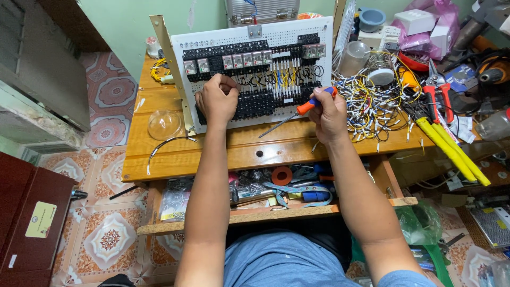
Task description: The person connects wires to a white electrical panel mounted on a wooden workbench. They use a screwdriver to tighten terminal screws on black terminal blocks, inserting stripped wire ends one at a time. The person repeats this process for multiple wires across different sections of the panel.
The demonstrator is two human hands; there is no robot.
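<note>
- Wiring stage, by the look of it: your left hand is curled into a loose fist against the lower terminal rows of the white panel, fingers tucked in at the black blocks. Can't tell if they pinch a wire; nothing shows between them.
- Your right hand is closed round the screwdriver, orange & blue handle in the palm, steel shaft slanting down-left, tip over the desk edge, just below the panel and not on any screw.
- Judgement: you're between fastenings. Next move would need the tip brought up square onto a terminal screw near your left hand, w/ the wire end held seated while you turn.
- Panel: perforated white sheet metal, propped tilted on the wooden desk, angle bracket at its left edge. Top rows carry clear boxy relays on black bases; the middle has short yellow, white & blue jumpers.
- Loose wires: tangled heap right of the panel, thin, limp, easy to snag.
- Yellow-handled cutters and red pliers lie further right, well apart from your hands.
- Clear plastic dome and one black wire lie left on the desk.
- Open drawer below is full of small parts and tape rolls.
</note>
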